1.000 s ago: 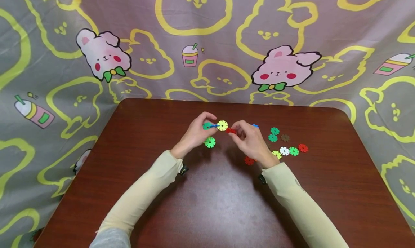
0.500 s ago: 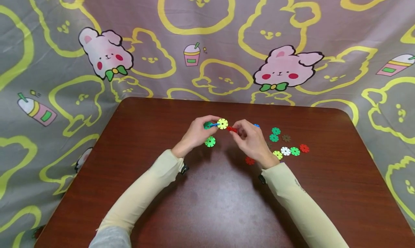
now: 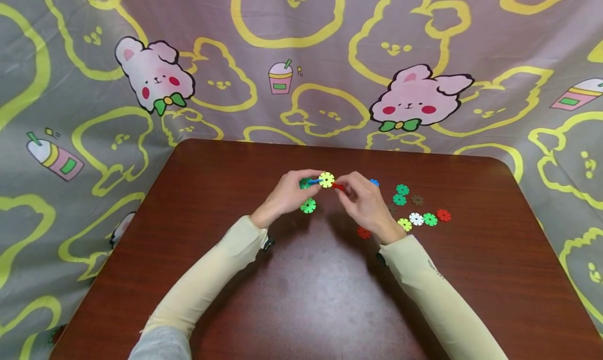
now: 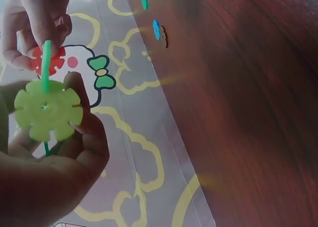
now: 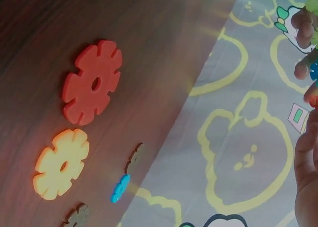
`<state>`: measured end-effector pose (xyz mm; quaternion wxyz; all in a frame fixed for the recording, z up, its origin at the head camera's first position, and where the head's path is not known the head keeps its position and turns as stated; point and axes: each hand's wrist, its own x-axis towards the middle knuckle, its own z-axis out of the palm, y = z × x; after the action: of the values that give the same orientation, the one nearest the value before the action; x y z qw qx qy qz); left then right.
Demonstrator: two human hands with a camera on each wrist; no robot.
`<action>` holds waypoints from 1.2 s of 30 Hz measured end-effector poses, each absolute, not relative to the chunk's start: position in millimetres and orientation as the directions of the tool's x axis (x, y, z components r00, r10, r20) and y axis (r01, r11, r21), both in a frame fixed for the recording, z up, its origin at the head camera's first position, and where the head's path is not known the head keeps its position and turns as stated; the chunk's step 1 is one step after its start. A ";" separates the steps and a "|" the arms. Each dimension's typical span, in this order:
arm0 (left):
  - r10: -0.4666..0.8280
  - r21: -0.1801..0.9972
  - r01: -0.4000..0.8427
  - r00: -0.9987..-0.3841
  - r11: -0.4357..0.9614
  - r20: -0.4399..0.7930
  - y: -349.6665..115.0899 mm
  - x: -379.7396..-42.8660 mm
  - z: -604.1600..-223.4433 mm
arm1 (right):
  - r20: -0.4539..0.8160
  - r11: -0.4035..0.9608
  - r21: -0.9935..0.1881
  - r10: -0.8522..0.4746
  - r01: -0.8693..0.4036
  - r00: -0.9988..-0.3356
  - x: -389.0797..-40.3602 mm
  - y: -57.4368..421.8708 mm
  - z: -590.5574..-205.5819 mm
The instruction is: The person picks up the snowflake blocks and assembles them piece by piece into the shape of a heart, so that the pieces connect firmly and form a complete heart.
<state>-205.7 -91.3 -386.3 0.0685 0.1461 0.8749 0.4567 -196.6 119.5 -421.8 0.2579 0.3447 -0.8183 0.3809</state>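
Observation:
Above the table, my left hand (image 3: 287,195) grips a joined cluster of notched interlocking discs. In the head view the cluster shows a yellow disc (image 3: 326,180), a blue disc (image 3: 314,181) seen edge-on, a dark green disc (image 3: 305,184) partly behind the fingers, and a light green disc (image 3: 308,206) below. My right hand (image 3: 365,200) pinches a red disc (image 3: 338,186) at the yellow disc's right rim; whether their slots interlock cannot be made out. From the left wrist, a yellow-green disc (image 4: 49,118) faces the camera, with a green disc (image 4: 46,63) edge-on above it.
Loose discs lie right of my right hand: a blue disc (image 3: 374,183), two green ones, a brown disc (image 3: 417,200), and a row with yellow, a white disc (image 3: 416,219), green and red. Another red disc (image 3: 364,233) lies under the right wrist. A patterned curtain (image 3: 325,56) borders the table.
The right fingers have come slightly closer to the yellow disc, and less of the red disc shows. The left hand keeps its grip on the cluster.

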 end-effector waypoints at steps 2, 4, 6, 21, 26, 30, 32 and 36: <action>0.337 0.812 0.209 -0.941 0.545 0.016 -91.1 -206.1 -386.5 | 0.697 0.464 -0.443 -0.361 -0.767 -0.620 -196.7 119.3 -422.3; 0.352 0.815 0.221 -0.936 0.536 0.022 -91.1 -206.0 -386.3 | 0.706 0.455 -0.444 -0.352 -0.772 -0.614 -196.3 119.2 -423.0; 0.358 0.819 0.231 -0.933 0.525 0.033 -90.9 -206.0 -386.0 | 0.713 0.450 -0.448 -0.342 -0.773 -0.612 -195.4 118.9 -423.3; 0.401 0.904 0.246 -0.911 0.350 0.093 -89.6 -205.5 -383.9 | 0.724 0.470 -0.475 -0.272 -0.744 -0.634 -190.4 114.4 -422.4; 0.408 0.886 0.274 -0.907 0.373 0.109 -87.3 -205.9 -384.6 | 0.734 0.476 -0.471 -0.257 -0.743 -0.629 -190.8 113.2 -420.7; 0.410 0.869 0.292 -0.905 0.398 0.116 -83.3 -204.1 -384.2 | 0.739 0.484 -0.467 -0.246 -0.740 -0.627 -191.4 111.9 -420.3; 0.409 0.864 0.301 -0.904 0.405 0.123 -81.9 -203.4 -383.9 | 0.737 0.487 -0.468 -0.244 -0.737 -0.630 -191.6 111.6 -420.3; 0.412 0.866 0.295 -0.904 0.404 0.116 -80.7 -203.8 -384.3 | 0.738 0.489 -0.466 -0.245 -0.737 -0.629 -191.3 112.2 -420.8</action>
<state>-203.8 -80.7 -384.3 0.0581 0.2117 0.8357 0.5033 -191.3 112.2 -420.8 0.3050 0.3040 -0.8072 0.4037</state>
